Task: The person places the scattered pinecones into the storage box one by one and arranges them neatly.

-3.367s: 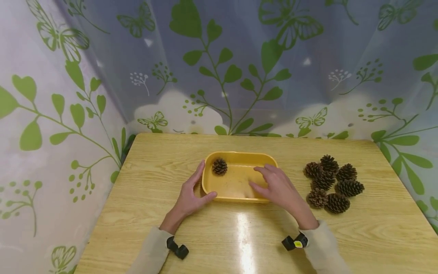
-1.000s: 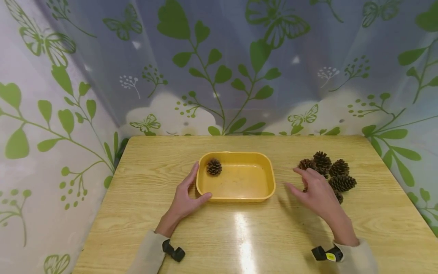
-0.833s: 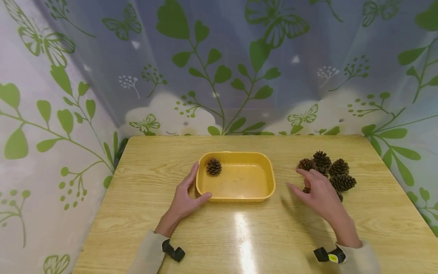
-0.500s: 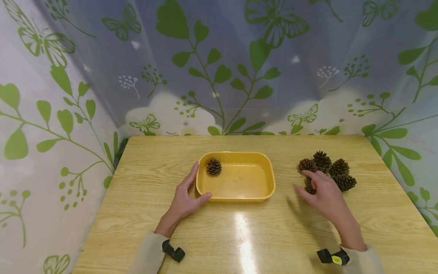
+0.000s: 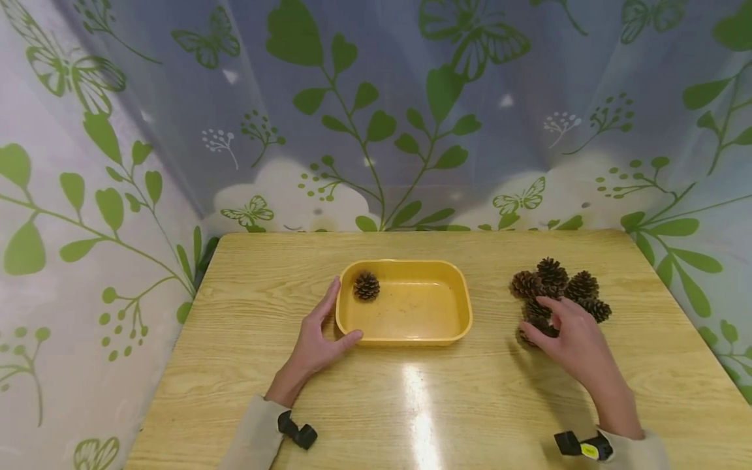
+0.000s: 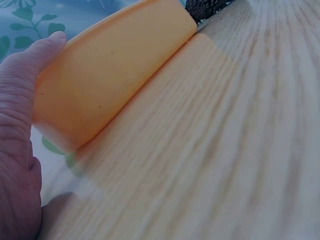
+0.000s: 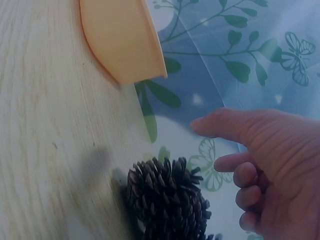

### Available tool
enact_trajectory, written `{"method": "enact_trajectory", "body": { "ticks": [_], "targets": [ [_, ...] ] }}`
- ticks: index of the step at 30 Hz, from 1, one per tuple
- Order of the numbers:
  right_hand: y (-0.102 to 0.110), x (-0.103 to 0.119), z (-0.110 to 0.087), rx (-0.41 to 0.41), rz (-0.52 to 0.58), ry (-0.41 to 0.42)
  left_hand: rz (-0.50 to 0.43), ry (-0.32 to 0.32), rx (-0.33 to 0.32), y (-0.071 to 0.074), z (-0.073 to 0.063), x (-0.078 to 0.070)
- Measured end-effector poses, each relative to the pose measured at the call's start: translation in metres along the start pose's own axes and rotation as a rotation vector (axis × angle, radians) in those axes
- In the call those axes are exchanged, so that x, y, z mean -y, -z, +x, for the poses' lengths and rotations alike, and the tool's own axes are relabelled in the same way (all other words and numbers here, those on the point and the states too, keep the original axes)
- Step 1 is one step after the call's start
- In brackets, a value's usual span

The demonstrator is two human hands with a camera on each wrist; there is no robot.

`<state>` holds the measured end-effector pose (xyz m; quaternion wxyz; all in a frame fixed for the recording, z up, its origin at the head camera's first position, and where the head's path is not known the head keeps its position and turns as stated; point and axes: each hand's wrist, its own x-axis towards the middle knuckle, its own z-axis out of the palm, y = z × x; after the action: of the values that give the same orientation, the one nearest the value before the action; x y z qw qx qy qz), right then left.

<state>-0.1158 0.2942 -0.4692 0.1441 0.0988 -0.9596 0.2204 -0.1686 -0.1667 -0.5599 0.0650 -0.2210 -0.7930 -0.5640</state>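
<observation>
A yellow rectangular tray (image 5: 405, 342) rests on the table, with one brown pinecone (image 5: 367, 286) inside its far left corner. The left hand (image 5: 320, 339) steadies the tray's left end, its straight fingers along the outer side and its thumb at the front left rim. In the left wrist view that thumb (image 6: 50, 46) lies against the wall. Over the near part of a cluster of pinecones (image 5: 552, 274), the right hand (image 5: 578, 339) hovers with thumb and index finger spread apart, holding nothing. Its palm hides part of the cluster. A pinecone (image 7: 167, 195) appears beneath it in the right wrist view.
The light wood table (image 5: 282, 261) has its far edge against a curtain (image 5: 499, 130) printed with leaves and butterflies. Another printed sheet (image 5: 106, 261) hangs along the left. Bare wood lies between the tray and the pinecones.
The right hand has moved from over the tray to the pinecones on the right, then a little further right and nearer, its thumb now over a near cone. The left hand stays at the tray.
</observation>
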Motion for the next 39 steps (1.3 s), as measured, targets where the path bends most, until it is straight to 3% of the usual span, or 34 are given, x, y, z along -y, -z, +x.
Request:
{"method": "enact_trajectory", "body": {
  "ticks": [17, 39],
  "targets": [
    [0.003, -0.018, -0.013, 0.072, -0.063, -0.06, -0.002, -0.024, -0.006, 0.001, 0.001, 0.003],
    [-0.002, -0.014, -0.01, 0.169, -0.158, -0.066, 0.007, -0.016, -0.001, 0.001, 0.001, 0.001]
  ]
}}
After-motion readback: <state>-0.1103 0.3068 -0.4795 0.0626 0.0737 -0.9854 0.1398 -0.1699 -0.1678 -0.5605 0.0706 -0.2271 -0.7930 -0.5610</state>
